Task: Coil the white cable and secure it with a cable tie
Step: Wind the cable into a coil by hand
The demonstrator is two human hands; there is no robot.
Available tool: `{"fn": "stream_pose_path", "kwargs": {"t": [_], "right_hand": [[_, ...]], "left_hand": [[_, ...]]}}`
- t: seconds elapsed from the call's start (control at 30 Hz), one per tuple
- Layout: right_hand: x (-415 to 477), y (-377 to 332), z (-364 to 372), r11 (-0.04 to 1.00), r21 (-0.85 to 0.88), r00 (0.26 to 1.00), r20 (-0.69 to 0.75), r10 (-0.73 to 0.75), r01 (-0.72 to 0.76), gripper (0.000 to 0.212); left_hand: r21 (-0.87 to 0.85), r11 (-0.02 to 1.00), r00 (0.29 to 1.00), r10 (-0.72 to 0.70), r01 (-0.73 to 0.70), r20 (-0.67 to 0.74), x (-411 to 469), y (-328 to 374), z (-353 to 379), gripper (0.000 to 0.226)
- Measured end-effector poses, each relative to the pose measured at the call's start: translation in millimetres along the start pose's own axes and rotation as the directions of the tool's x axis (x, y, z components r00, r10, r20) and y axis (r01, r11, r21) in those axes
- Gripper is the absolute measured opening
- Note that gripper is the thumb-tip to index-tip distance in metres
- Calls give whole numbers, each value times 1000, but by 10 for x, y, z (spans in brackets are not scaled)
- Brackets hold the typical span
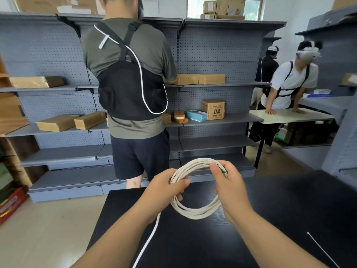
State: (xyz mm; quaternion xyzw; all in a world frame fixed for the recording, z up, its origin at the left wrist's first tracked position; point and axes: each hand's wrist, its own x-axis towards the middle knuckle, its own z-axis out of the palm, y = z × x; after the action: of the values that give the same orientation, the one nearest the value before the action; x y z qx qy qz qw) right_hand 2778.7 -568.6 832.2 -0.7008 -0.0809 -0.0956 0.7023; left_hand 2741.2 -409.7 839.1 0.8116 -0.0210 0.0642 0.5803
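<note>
The cable coil is above the table, the cable tie lying on it rightward.

Left arc of the white cable coil covered by the left hand, right arc by the right hand. Loose tail, below-left of the coil, cut off at the bottom edge. Green bit at the coil's top right, mostly buried under the thumb, too little showing to name. Thin cable tie, lower right of the coil on the desk, clipped by the bottom edge
</note>
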Motion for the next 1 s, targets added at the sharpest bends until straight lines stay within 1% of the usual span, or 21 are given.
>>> {"fn": "stream_pose_path", "kwargs": {"t": [0.03, 0.1, 0.2, 0.3, 0.37, 0.43, 0.53, 0.63, 0.7, 0.8, 0.83, 0.9, 0.93, 1.0], "right_hand": [[-7, 3, 2, 1000, 11, 1000, -6, 17, -17, 11], [-29, 0, 1, 999, -13, 999, 6, 33, -33, 12], [-41, -16, -47, 991, -137, 999, 51, 1, 6, 16], [-24, -11, -107, 963, -260, 993, 114, -38, 67, 14], [-7, 0, -126, 948, -298, 984, 166, -61, 109, 9], [6, -13, -140, 944, -298, 970, 232, -74, 143, 7], [9, -69, -169, 948, -264, 936, 342, -82, 179, 17], [9, -85, -172, 906, -354, 909, 412, -70, 230, 19], [12, -58, -150, 882, -406, 912, 406, -60, 239, 16], [16, -37, -127, 891, -395, 937, 340, -85, 224, 14], [18, -44, -125, 894, -391, 944, 318, -91, 218, 14], [19, -63, -117, 911, -364, 955, 283, -92, 196, 15], [15, -69, -112, 926, -336, 961, 264, -86, 175, 15], [2, -72, -94, 958, -262, 974, 219, -58, 116, 15]], "left_hand": [[13, 1000, 1000, 12, -11, -26, -7, -7, 13, 7], [96, 995, 996, 49, -42, -79, -10, -12, 38, 8], [256, 964, 989, 105, -75, -103, 15, -15, 47, 10], [383, 920, 989, 128, -88, -80, 59, 11, 22, 9], [454, 887, 989, 131, -88, -64, 69, 48, 8, 11], [530, 843, 990, 138, -98, -37, 66, 81, -14, 16], [610, 783, 989, 145, -122, 11, 56, 134, -50, 19], [651, 748, 989, 139, -132, 41, 74, 179, -83, 17], [633, 761, 990, 131, -139, 59, 78, 186, -106, 16], [506, 855, 994, 105, -112, 42, 67, 133, -118, 14], [421, 903, 996, 84, -85, 22, 61, 105, -112, 13], [189, 982, 1000, 21, -20, -2, 46, 47, -95, 11], [85, 996, 1000, -14, 14, 0, 39, 25, -89, 13], [-63, 995, 997, -79, 80, 22, 24, -15, -92, 16]]}}
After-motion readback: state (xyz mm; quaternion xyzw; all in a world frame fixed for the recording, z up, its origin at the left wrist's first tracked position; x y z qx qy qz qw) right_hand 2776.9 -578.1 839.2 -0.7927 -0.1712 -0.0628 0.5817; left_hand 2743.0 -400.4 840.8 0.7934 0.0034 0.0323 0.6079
